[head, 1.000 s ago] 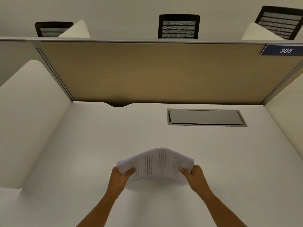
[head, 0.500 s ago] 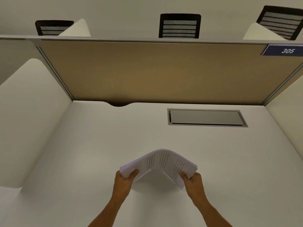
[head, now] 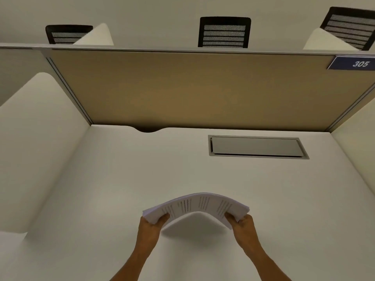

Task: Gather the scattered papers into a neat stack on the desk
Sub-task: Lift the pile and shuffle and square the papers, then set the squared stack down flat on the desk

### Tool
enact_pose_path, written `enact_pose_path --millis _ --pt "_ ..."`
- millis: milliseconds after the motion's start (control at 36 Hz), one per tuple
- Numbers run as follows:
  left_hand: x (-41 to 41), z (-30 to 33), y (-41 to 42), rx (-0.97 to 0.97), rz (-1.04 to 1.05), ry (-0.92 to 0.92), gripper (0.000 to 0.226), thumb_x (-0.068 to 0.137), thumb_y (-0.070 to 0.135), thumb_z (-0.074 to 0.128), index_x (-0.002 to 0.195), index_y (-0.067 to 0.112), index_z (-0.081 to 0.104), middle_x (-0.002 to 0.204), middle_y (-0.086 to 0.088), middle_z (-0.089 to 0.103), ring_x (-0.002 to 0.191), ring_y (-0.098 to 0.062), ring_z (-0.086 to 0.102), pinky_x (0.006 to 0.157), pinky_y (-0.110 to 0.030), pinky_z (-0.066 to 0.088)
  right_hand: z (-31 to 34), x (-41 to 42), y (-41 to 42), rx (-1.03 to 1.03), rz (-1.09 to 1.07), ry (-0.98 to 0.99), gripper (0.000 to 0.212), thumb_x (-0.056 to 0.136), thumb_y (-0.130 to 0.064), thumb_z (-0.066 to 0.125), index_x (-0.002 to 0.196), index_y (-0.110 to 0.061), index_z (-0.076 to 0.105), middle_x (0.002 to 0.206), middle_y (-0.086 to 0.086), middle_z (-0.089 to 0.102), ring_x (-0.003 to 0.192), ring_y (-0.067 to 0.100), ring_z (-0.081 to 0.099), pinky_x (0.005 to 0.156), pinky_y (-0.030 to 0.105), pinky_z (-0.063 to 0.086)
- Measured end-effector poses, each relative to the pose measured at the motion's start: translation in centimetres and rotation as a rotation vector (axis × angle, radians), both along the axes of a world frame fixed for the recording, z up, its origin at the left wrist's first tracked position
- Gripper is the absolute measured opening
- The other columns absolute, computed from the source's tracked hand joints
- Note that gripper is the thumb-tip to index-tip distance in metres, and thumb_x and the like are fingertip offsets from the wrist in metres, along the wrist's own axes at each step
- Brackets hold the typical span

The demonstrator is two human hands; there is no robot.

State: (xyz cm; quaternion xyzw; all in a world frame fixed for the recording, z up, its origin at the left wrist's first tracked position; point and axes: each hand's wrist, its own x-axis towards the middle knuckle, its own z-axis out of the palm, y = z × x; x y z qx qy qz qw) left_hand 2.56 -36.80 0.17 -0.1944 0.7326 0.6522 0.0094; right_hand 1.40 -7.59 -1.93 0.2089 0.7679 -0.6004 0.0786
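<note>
Since a moment ago the stack of papers [head: 195, 206] has rounded into a smoother, wider arch between my hands, its sharp peak gone and both ends lower. It hangs over the near middle of the desk [head: 101, 189], lifted clear, with its shadow on the white surface underneath. Lines of printed text run across the top sheet, too small to read. My left hand [head: 149, 227] is clamped on the left end, thumb on top and fingers under. My right hand [head: 243, 226] is closed on the right end the same way. Both hands are apart, one at each short edge, pressing inward so the sheets bow upward.

Farther back and to the right, a grey rectangular flap [head: 256, 147] is set flush in the desk. A tan partition panel [head: 192, 88] stands along the far edge, with a curved notch [head: 149, 129] where desk meets panel. White side dividers rise at left [head: 36, 128] and right. A blue plate reading 305 [head: 354, 63] sits at the panel's upper right. Three black mesh chair backs [head: 224, 32] show beyond the partition.
</note>
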Motion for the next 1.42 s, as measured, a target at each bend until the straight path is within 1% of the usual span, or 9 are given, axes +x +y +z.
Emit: enact_pose_path --millis 167,361,472,611,833,972,1139,1306,1417 --pt "0.2 -0.7 0.3 0.028 -0.049 -0.077 0.033 0.086 0.009 0.073 0.11 0.03 0.065 0.101 0.006 0.074 0.096 -0.012 0.069 0.071 -0.016 0.055 -1.0 -0.5 0.2 0.083 0.087 -0.019 0.011 0.094 -0.01 0.066 0.087 -0.016 0.073 0.057 -0.015 0.068 0.049 -0.001 0.061 0.046 0.011 0.044" --pt "-1.1 -0.3 -0.9 0.073 -0.082 -0.177 0.028 0.082 0.01 0.077 0.107 0.019 0.068 0.099 -0.002 0.076 0.089 -0.019 0.073 0.062 -0.022 0.06 1.9 -4.1 1.1 0.136 0.286 0.039 0.022 0.094 -0.007 0.066 0.115 -0.005 0.072 0.109 0.008 0.076 0.101 0.024 0.072 0.089 0.038 0.059" --pt "-1.6 0.4 -2.9 0.154 -0.096 -0.199 0.038 0.076 0.018 0.082 0.112 0.017 0.068 0.101 -0.004 0.078 0.088 -0.024 0.076 0.066 -0.034 0.063 5.7 -6.3 2.2 0.047 0.54 -0.053 0.017 0.093 -0.015 0.068 0.105 -0.024 0.074 0.102 -0.003 0.079 0.093 0.019 0.077 0.079 0.033 0.064" --pt "-2.9 3.1 -6.9 0.315 -0.11 -0.219 0.04 0.079 0.018 0.078 0.117 0.014 0.066 0.11 -0.012 0.075 0.095 -0.032 0.074 0.072 -0.041 0.061 10.6 -8.3 3.1 -0.004 0.764 -0.138 0.032 0.089 -0.019 0.072 0.119 -0.009 0.07 0.114 0.007 0.075 0.101 0.027 0.075 0.083 0.041 0.062" --pt "-6.5 12.9 -8.2 -0.12 -0.761 -0.299 0.041 0.082 0.043 0.071 0.119 0.025 0.067 0.114 0.004 0.075 0.105 -0.016 0.072 0.099 -0.038 0.053 15.6 -10.1 2.0 0.123 1.061 -0.239 0.03 0.087 -0.019 0.074 0.116 -0.011 0.072 0.117 0.005 0.075 0.102 0.024 0.074 0.092 0.046 0.059" --pt "-4.6 14.3 -5.1 -0.03 -0.974 -0.378 0.05 0.088 0.045 0.068 0.132 0.025 0.058 0.122 -0.006 0.072 0.112 -0.027 0.068 0.093 -0.041 0.057 17.4 -10.2 0.2 0.16 1.155 -0.297 0.026 0.086 -0.021 0.076 0.111 -0.018 0.072 0.121 0.007 0.073 0.106 0.026 0.073 0.098 0.049 0.056" --pt "-0.4 11.8 -3.9 0.05 -0.817 -0.331 0.037 0.084 0.041 0.075 0.115 0.019 0.071 0.115 -0.009 0.074 0.102 -0.032 0.073 0.091 -0.048 0.058 17.9 -9.6 -1.1 0.076 1.165 -0.353 0.024 0.088 -0.016 0.074 0.112 -0.017 0.071 0.112 -0.001 0.076 0.105 0.026 0.073 0.092 0.039 0.06" --pt "1.3 11.2 -5.2 0.107 -0.614 -0.266 0.04 0.083 0.037 0.077 0.115 0.015 0.071 0.111 -0.015 0.075 0.097 -0.039 0.073 0.089 -0.055 0.057 17.3 -9.9 -1.1 -0.122 1.001 -0.364 0.044 0.085 -0.025 0.078 0.125 -0.012 0.069 0.123 0.014 0.072 0.105 0.031 0.073 0.085 0.04 0.061" --pt "1.1 11.1 -6.7 0.145 -0.48 -0.227 0.035 0.083 0.031 0.076 0.113 0.012 0.071 0.109 -0.018 0.075 0.095 -0.041 0.073 0.087 -0.056 0.057 15.4 -9.7 -0.6 -0.386 0.801 -0.341 0.046 0.084 -0.025 0.08 0.125 -0.008 0.068 0.127 0.019 0.069 0.115 0.038 0.067 0.099 0.049 0.055"
